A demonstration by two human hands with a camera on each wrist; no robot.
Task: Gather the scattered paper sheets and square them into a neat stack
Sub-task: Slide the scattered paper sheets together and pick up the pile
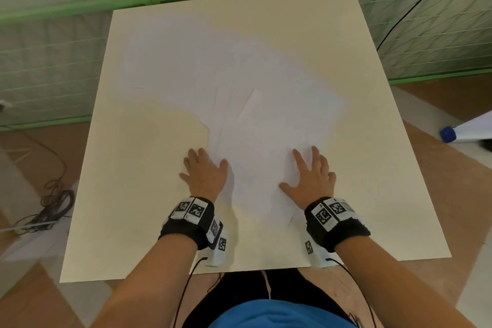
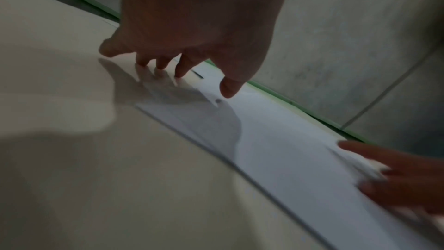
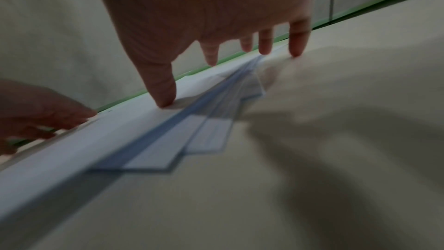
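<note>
Several white paper sheets [image 1: 255, 141] lie overlapped and fanned at odd angles across the middle of the cream table [image 1: 127, 194]. My left hand [image 1: 203, 172] lies flat with spread fingers on the left edge of the nearest sheets. My right hand [image 1: 310, 174] lies flat, fingers spread, on their right side. In the left wrist view the left fingertips [image 2: 181, 72] touch the table and a paper [image 2: 276, 140] corner. The right wrist view shows the right thumb [image 3: 165, 90] pressing on the fanned sheets [image 3: 192, 134], whose edges stick out unevenly.
The table's front edge [image 1: 239, 273] is close to my body. A green-framed mesh barrier [image 1: 48, 66] runs behind and to both sides. Tangled black cables [image 1: 50, 202] lie on the floor at left. A white object with a blue cap [image 1: 450, 134] lies on the floor at right.
</note>
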